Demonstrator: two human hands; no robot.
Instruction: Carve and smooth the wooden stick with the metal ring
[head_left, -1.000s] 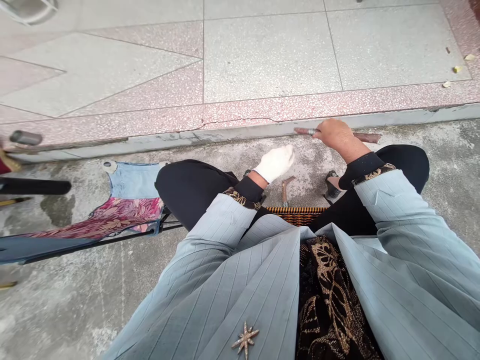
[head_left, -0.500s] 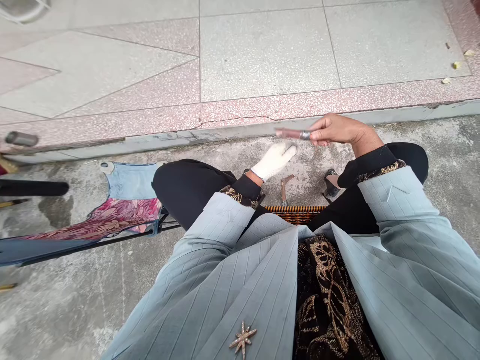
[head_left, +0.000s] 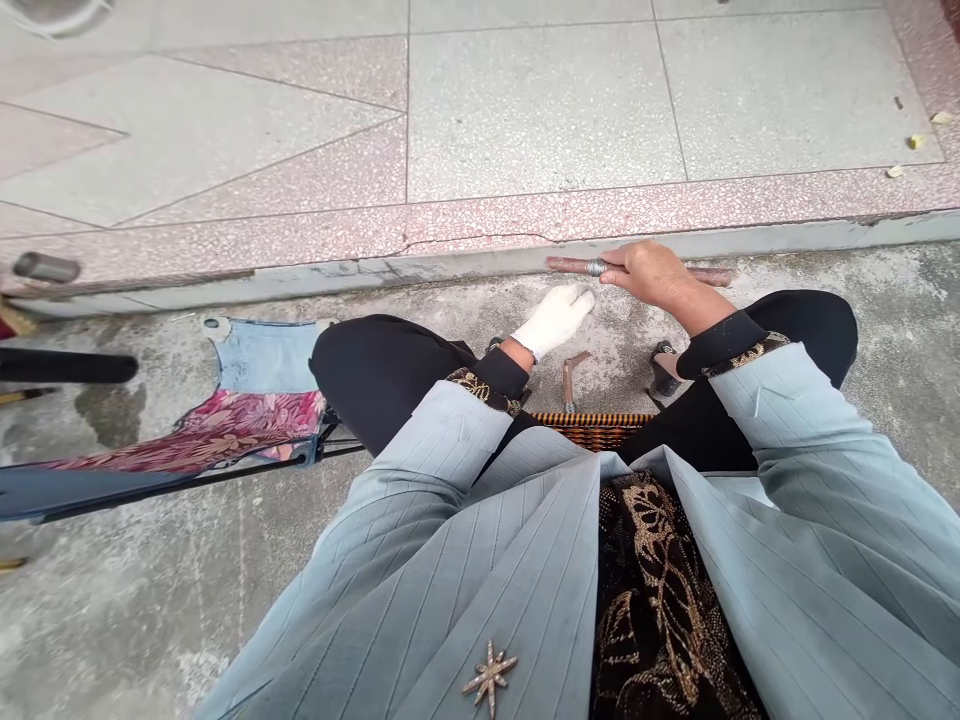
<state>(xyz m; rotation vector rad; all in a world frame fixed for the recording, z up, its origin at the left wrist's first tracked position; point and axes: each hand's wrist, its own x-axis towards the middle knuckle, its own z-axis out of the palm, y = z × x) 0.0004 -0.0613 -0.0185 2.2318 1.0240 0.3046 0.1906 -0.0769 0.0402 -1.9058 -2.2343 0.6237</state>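
Note:
My right hand [head_left: 651,272] is bare and closed around a reddish-brown wooden stick [head_left: 570,264]. Silvery wire is wound about the stick just left of my fingers, and its other end sticks out to the right behind the hand. A white knitted glove covers my left hand [head_left: 559,315], which is lower and to the left, apart from the stick. Its fingers are curled together, and whatever they may hold is hidden. Below the hands, a bent piece of branch [head_left: 568,378] with wire at its lower end stands over the rim of a woven basket [head_left: 592,430] between my legs.
A raised tiled step [head_left: 525,120] runs along the far side, with a metal cylinder [head_left: 46,267] near its left edge. At the left stands a folding seat of denim and floral cloth [head_left: 247,415]. A dark tube [head_left: 67,366] juts in at the left edge.
My right hand has moved slightly left and down, turning its back upward, and more of the stick now shows right of it. The gloved left hand stays nearly in place.

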